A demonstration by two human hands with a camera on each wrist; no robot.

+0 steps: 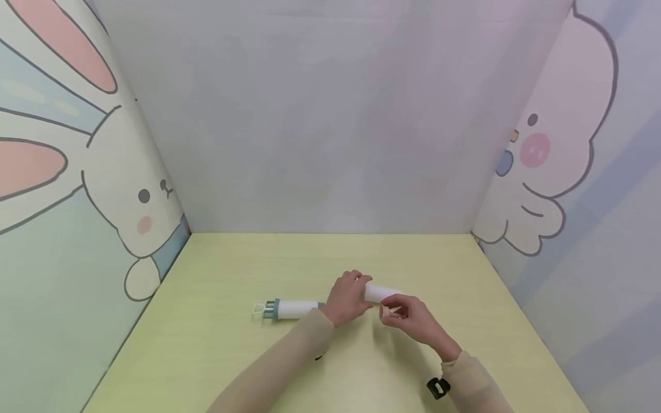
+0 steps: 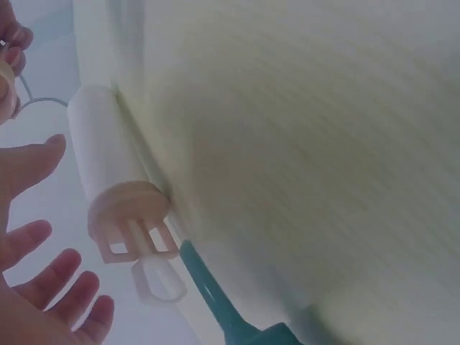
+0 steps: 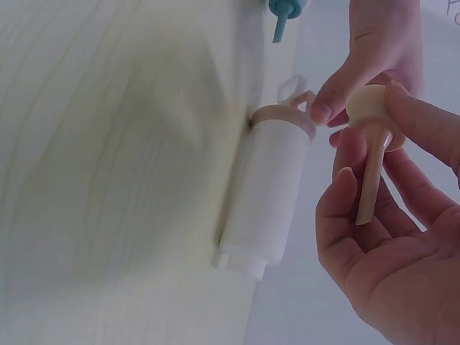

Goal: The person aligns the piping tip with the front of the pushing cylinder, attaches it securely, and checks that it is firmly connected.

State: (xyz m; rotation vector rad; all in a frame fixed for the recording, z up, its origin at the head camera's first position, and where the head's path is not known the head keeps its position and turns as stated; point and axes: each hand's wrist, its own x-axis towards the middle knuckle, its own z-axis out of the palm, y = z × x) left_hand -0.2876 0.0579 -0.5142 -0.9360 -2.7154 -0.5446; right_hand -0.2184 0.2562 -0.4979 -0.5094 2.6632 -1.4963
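Lying on the table is a white syringe-like tube [image 1: 380, 292] with a beige collar, a pronged frame and a clear loop handle. Its threaded end is bare in the right wrist view. My left hand [image 1: 347, 299] hovers at the collar end, fingers spread and loosely bent, nothing gripped. My right hand [image 1: 417, 324] pinches a beige nozzle cap [image 3: 371, 115] between thumb and fingers, its tapered spout toward the palm. The cap is held beside the tube, apart from it. Left of my left hand lies a similar tube [image 1: 296, 310] with teal fittings, partly hidden by that forearm.
The teal tube's pointed nozzle [image 2: 208, 291] lies close to the beige tube's handle. Pale yellow tabletop [image 1: 248, 373] extends around both tubes. A grey back wall [image 1: 330, 126] and side panels with cartoon animals [image 1: 103, 189] enclose the table.
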